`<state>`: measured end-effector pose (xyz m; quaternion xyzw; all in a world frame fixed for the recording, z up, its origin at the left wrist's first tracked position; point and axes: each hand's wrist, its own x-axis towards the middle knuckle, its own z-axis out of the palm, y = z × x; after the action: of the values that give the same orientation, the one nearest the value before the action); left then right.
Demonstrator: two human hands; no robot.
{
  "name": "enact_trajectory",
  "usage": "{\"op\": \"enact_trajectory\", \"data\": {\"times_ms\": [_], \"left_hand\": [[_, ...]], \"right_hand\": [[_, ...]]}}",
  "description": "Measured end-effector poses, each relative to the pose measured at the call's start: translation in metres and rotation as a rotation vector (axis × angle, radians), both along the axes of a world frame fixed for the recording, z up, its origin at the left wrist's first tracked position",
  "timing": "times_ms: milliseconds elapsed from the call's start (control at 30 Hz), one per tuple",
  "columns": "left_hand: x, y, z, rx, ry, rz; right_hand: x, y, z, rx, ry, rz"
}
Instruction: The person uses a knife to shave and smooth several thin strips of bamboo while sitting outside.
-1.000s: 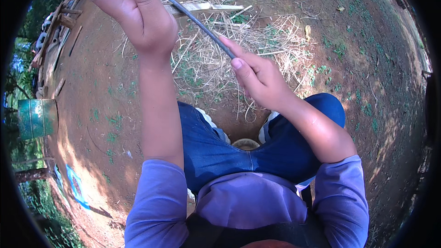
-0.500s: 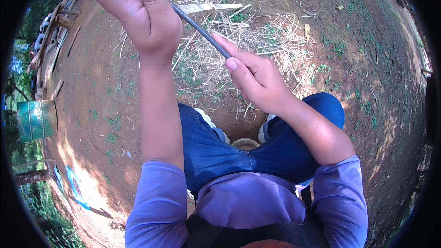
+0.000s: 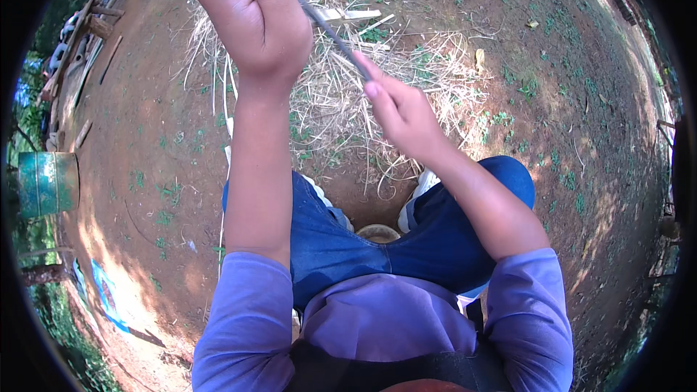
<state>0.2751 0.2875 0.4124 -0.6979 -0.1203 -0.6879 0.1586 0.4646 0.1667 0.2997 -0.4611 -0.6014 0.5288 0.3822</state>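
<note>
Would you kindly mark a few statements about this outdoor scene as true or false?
1. The left hand and right hand both hold a thin dark strip. True.
2. The person wears red trousers. False: the trousers are blue.
3. Dry straw-like shavings lie on the ground beyond the knees. True.
4. A green drum stands at the right edge. False: it is at the left edge.
5. The sleeves are purple. True.
</note>
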Motion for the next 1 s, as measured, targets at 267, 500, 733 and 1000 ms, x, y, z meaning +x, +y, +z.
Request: {"op": "enact_trajectory", "data": {"times_ms": [267,500,733,1000], "left_hand": [[0.016,0.005,-0.045,-0.227,-0.086,0.185],[-0.013,0.028,-0.194,-1.013,-0.241,0.223],[0.019,0.004,-0.365,-1.757,0.422,0.319],[0.075,0.069,-0.406,-1.662,0.444,0.494]], "right_hand": [[0.005,0.013,-0.031,-0.387,-0.154,0.003],[0.033,0.038,0.002,-0.354,0.145,-0.281],[0.05,0.046,0.026,-0.334,0.425,-0.422],[0.089,0.043,0.032,-0.378,0.473,-0.434]]}}
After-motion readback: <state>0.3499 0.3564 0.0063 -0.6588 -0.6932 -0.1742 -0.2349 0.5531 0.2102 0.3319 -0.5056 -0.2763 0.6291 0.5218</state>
